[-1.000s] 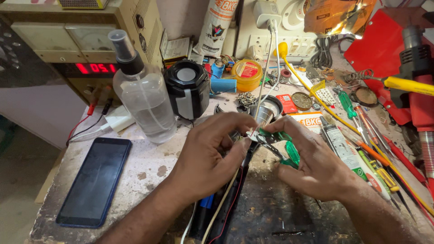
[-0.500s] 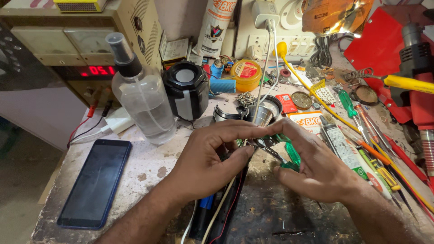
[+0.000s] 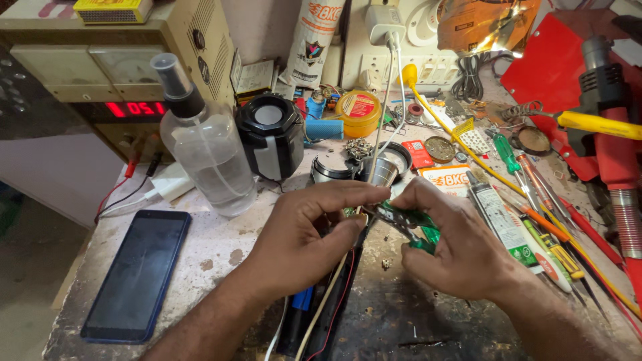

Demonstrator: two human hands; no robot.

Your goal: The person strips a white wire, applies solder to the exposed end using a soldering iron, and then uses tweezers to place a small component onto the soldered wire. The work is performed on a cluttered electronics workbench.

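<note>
My left hand [image 3: 304,241] and my right hand [image 3: 455,241] meet over the middle of the worn workbench [image 3: 221,247]. The left pinches thin wires [image 3: 334,281], red and pale, that run down toward me. The right grips a green-handled tool [image 3: 418,234], its tip at a small green circuit board [image 3: 401,215] held between both sets of fingertips. A black device body [image 3: 321,314] lies under the wrists, partly hidden.
A dark phone [image 3: 137,274] lies at the left. A clear spray bottle [image 3: 207,157], a black round speaker [image 3: 271,137] and a power supply with a red display [image 3: 137,108] stand behind. Screwdrivers [image 3: 535,180], glue tubes [image 3: 501,217] and a red heat gun [image 3: 612,134] crowd the right.
My left fingers have stretched further right over the board to meet the right fingertips. The right hand has stayed almost still.
</note>
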